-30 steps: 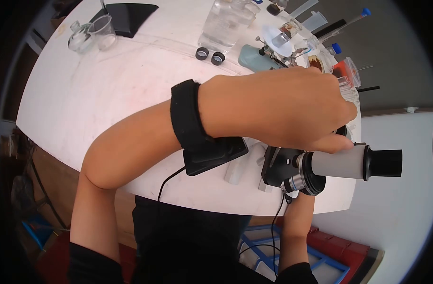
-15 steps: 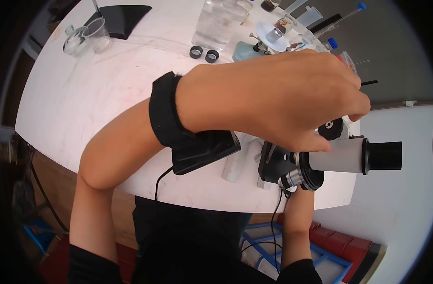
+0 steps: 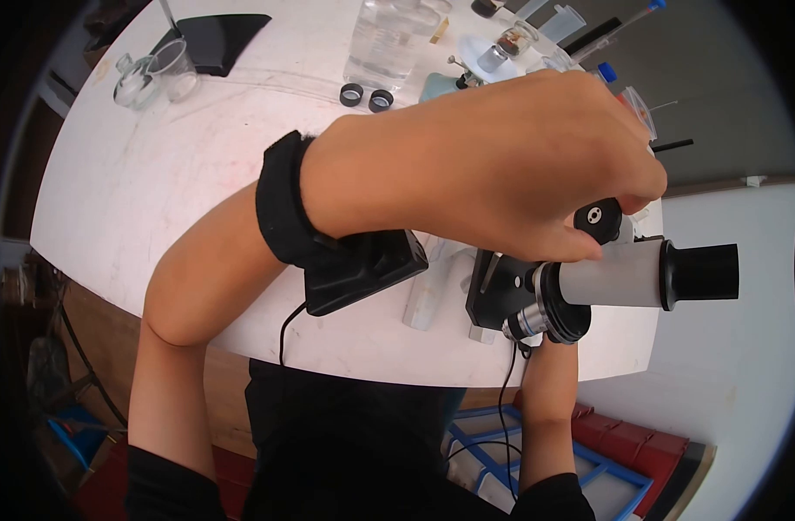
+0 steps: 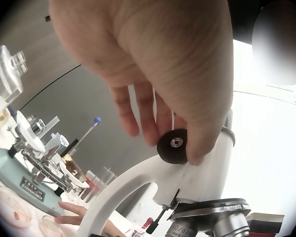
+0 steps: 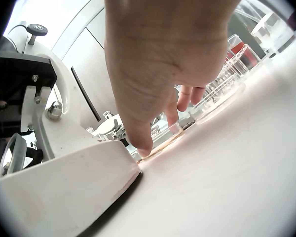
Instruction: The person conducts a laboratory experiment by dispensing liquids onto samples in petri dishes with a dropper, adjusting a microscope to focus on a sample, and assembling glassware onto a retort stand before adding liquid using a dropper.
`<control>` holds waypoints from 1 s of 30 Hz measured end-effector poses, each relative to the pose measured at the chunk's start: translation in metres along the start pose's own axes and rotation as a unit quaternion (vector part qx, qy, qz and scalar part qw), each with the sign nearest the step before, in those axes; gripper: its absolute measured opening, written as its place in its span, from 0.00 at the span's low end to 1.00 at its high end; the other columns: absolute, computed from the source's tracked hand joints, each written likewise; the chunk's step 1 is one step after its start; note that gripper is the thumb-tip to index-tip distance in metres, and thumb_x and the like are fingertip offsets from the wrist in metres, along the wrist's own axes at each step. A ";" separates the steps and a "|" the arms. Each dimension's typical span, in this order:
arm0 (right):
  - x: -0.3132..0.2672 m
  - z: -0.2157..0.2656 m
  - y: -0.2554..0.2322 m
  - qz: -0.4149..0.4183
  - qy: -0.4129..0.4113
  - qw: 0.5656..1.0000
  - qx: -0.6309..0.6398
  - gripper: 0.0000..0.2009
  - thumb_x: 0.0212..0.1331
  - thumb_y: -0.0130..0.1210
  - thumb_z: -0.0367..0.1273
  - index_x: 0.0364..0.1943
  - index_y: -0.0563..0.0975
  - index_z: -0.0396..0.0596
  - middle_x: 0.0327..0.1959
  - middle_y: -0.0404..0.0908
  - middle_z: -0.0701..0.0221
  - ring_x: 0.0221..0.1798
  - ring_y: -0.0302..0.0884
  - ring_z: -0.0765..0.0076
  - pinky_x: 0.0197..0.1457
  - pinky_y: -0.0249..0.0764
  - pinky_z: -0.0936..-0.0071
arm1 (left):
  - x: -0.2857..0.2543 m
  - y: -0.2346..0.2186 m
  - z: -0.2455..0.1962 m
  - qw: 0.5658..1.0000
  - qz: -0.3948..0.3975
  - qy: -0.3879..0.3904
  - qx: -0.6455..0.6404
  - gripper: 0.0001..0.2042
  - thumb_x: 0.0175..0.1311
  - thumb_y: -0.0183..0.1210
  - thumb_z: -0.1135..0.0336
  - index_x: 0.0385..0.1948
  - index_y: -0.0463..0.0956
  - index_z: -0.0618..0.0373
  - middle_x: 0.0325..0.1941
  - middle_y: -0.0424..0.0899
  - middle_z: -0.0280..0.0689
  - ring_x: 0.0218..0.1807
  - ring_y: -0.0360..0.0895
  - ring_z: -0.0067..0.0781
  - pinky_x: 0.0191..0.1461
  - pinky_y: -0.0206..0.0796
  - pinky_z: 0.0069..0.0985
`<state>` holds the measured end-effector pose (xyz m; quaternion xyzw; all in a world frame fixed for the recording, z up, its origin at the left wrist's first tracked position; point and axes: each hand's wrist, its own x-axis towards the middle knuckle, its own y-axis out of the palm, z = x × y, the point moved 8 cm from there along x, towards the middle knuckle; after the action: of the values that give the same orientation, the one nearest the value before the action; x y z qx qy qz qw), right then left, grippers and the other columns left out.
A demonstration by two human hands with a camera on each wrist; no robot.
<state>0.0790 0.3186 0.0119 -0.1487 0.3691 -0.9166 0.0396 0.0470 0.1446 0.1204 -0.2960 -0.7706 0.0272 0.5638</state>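
A white-and-black microscope [image 3: 621, 276] stands at the table's right, eyepiece pointing right in the head view. My left hand [image 3: 510, 161] reaches over it, thumb and index finger round the black focus knob [image 4: 168, 149] on its arm. The thumb overlaps one edge of the knob; the other fingers hang loosely behind. Below the tube are the silver objectives [image 3: 527, 322]. In the head view the microscope hides my right hand [image 5: 163, 59]. The right wrist view has it low beside the microscope base [image 5: 74, 185], fingers extended, thumb at the rim of a shallow clear dish [image 5: 163, 146].
A balance [image 4: 32, 185] with a blue-green base stands behind the dishes. Farther back are a large clear bottle [image 3: 389, 43], two black caps [image 3: 351, 95], a plastic cup [image 3: 173, 69] and a black stand base [image 3: 228, 39]. Another clear dish [image 4: 12, 206] lies by the balance.
My left thumb has drawn back along the tube, away from the eyepiece, and the fingers have come round the knob, which now shows. The head view has shifted slightly. The right forearm looks much the same.
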 end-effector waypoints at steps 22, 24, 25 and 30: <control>0.005 0.006 -0.007 -0.050 0.024 0.998 -0.023 0.36 0.45 0.70 0.28 0.64 0.71 0.41 0.68 0.70 0.59 0.59 0.76 0.65 0.62 0.71 0.69 | -0.003 0.000 -0.001 0.999 0.011 0.002 0.039 0.13 0.46 0.71 0.69 0.30 0.77 0.64 0.33 0.83 0.41 0.41 0.80 0.46 0.48 0.70 0.36; 0.006 0.005 -0.007 -0.050 0.026 0.998 -0.022 0.36 0.45 0.70 0.28 0.64 0.71 0.41 0.68 0.70 0.59 0.59 0.76 0.65 0.62 0.71 0.69 | -0.006 -0.003 0.000 0.999 -0.011 0.017 0.037 0.13 0.46 0.71 0.69 0.29 0.77 0.64 0.33 0.83 0.42 0.41 0.80 0.47 0.48 0.70 0.37; -0.001 0.006 -0.013 -0.051 0.027 0.998 -0.024 0.36 0.45 0.70 0.28 0.64 0.71 0.41 0.68 0.70 0.59 0.59 0.76 0.65 0.62 0.71 0.69 | -0.008 -0.005 0.001 0.999 -0.012 0.016 0.038 0.13 0.46 0.71 0.69 0.29 0.77 0.64 0.33 0.83 0.42 0.41 0.80 0.47 0.48 0.70 0.37; -0.002 0.003 -0.030 -0.062 0.030 0.997 -0.039 0.36 0.45 0.70 0.28 0.64 0.71 0.41 0.68 0.69 0.59 0.59 0.76 0.65 0.62 0.71 0.69 | -0.012 -0.008 0.002 0.999 0.000 0.009 0.038 0.13 0.47 0.71 0.69 0.29 0.78 0.65 0.33 0.84 0.43 0.39 0.82 0.45 0.44 0.73 0.34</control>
<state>0.0830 0.3392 0.0339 -0.1453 0.3954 -0.9063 -0.0343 0.0441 0.1332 0.1128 -0.2745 -0.7639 0.0540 0.5816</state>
